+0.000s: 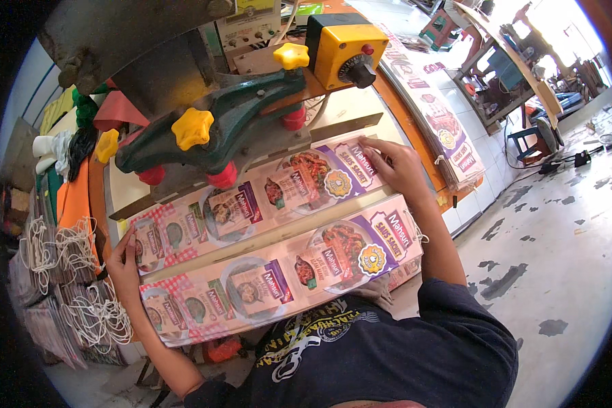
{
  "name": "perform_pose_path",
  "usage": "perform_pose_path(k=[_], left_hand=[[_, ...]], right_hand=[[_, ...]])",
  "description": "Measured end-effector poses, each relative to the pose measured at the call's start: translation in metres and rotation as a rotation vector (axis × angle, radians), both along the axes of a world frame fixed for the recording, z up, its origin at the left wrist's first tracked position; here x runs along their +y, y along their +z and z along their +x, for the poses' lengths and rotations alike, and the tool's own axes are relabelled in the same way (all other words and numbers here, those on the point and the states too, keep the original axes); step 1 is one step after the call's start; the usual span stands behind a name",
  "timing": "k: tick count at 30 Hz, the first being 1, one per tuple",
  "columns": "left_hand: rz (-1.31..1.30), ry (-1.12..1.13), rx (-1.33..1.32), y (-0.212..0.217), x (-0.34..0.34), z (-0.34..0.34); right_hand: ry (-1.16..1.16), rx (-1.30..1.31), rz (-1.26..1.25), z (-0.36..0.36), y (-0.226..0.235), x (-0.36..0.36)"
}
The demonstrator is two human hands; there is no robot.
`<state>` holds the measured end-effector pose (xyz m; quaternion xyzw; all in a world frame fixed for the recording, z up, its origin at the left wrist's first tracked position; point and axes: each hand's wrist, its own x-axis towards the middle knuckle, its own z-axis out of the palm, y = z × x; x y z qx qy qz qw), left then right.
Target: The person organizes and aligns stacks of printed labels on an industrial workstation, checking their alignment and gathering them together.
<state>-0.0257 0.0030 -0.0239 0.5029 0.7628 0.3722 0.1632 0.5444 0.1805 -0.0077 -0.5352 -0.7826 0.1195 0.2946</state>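
Observation:
A long printed cardboard strip (251, 197) with food pictures lies flat under the green press arm (217, 122) of a machine. My right hand (398, 163) presses down on the strip's right end. My left hand (124, 265) holds its left end by the edge. A second, matching printed strip (285, 272) lies nearer to me, just below the first, with neither hand on it.
Yellow star knobs (192, 128) and a yellow control box (343, 47) with a black dial sit on the machine. Stacks of printed sheets with white string loops (81, 299) lie to the left. More printed strips (442, 122) rest on the orange bench at right. Stools stand beyond.

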Motion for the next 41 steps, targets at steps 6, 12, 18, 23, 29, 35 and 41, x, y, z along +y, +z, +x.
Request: perform_pose_path(k=[6, 12, 18, 23, 29, 35, 41], left_hand=[[-0.038, -0.027, -0.138, 0.0, -0.005, -0.009], [-0.037, 0.025, -0.065, 0.006, -0.001, 0.004], [-0.016, 0.026, -0.035, 0.004, -0.003, 0.003], [-0.044, 0.014, -0.005, 0.011, 0.0, 0.008], [0.001, -0.016, 0.029, 0.002, -0.002, 0.001], [-0.055, -0.006, -0.067, 0.009, -0.001, 0.004], [-0.056, -0.008, -0.062, 0.003, -0.004, -0.003]], right_hand=[[-0.029, 0.009, -0.025, -0.004, -0.001, 0.0], [-0.01, 0.003, 0.0, 0.001, -0.004, 0.002], [-0.007, 0.003, -0.022, -0.001, -0.002, 0.002], [0.01, 0.006, -0.005, 0.002, -0.003, 0.002], [-0.016, -0.001, -0.055, 0.0, -0.001, 0.0], [0.002, -0.031, -0.02, 0.001, 0.001, 0.0], [0.006, -0.011, -0.045, 0.002, -0.001, 0.002]])
